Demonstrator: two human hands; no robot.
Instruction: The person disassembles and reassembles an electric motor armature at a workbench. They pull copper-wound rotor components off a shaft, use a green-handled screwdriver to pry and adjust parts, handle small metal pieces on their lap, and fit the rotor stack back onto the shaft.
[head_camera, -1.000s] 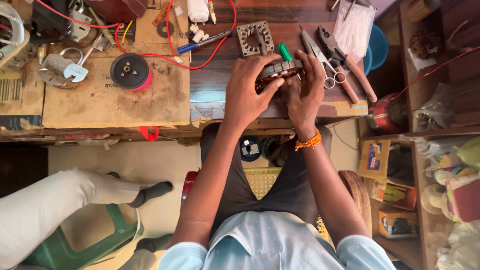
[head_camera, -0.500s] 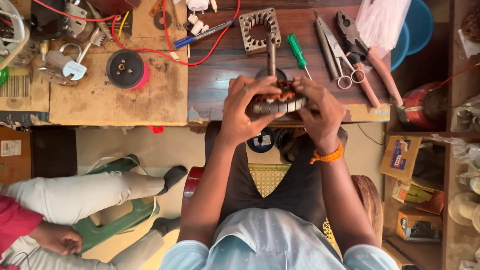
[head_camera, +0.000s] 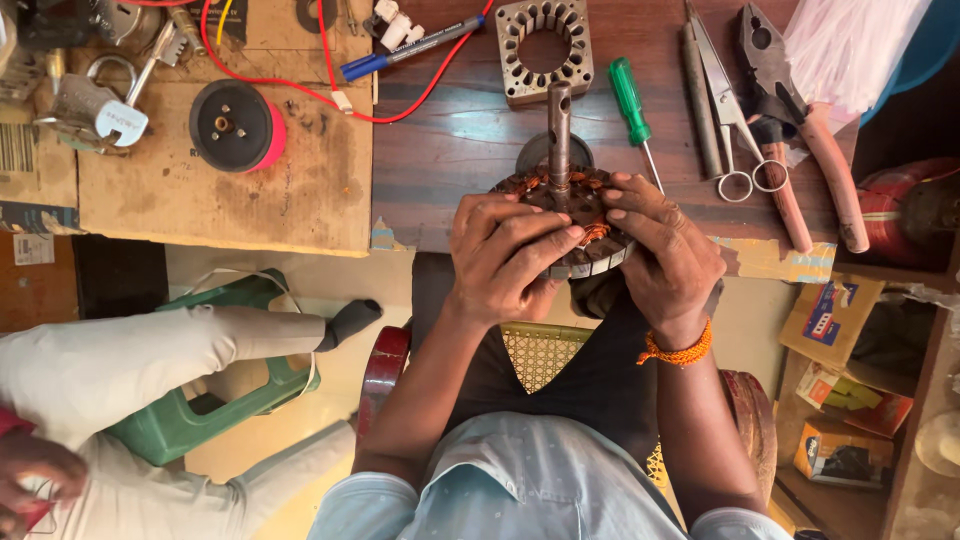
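Both my hands hold a round motor stator (head_camera: 575, 205) with copper windings and a steel shaft (head_camera: 559, 135) standing up from its middle, just above my lap at the near edge of the wooden workbench (head_camera: 450, 160). My left hand (head_camera: 505, 255) wraps its left side, fingers across the top. My right hand (head_camera: 665, 250), with an orange thread band at the wrist, grips the right side. An empty slotted stator core (head_camera: 545, 48) lies on the bench beyond, and a green-handled screwdriver (head_camera: 632, 105) lies right of the shaft.
Scissors (head_camera: 722, 100) and red-handled pliers (head_camera: 800, 130) lie at right. A red and black round part (head_camera: 235, 125), a padlock (head_camera: 100, 110), red wire (head_camera: 330, 60) and a blue marker (head_camera: 410, 48) lie at left. Another person's legs (head_camera: 150, 350) rest on a green stool (head_camera: 190, 420).
The view has moved closer and the stator has come nearer to me, from over the bench to its near edge. My hands keep their hold, and the shaft now stands clear above them.
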